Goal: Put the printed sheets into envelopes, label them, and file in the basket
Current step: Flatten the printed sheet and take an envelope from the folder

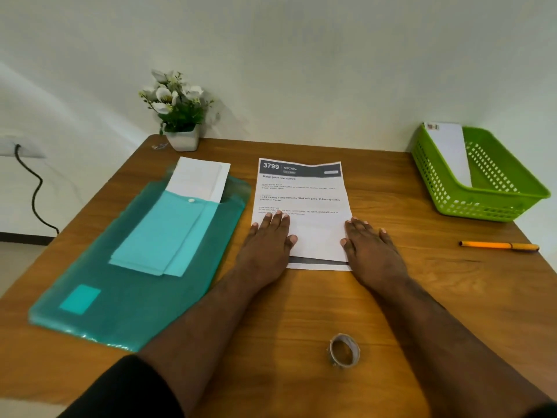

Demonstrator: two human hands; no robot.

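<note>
White printed sheet (301, 200), apparently part-folded, under both flat, unclenched grips: left hand (268, 236), right hand (367, 239).

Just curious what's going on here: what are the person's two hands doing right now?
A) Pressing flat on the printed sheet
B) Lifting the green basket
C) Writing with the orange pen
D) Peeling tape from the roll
A: the left hand and right hand lie flat, fingers straight, on the lower part of the printed sheet.

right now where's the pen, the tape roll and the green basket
pen (498, 245), head view, middle of its orange barrel
tape roll (343, 351), head view, on its near rim
green basket (494, 203), head view, on its near front wall
</note>
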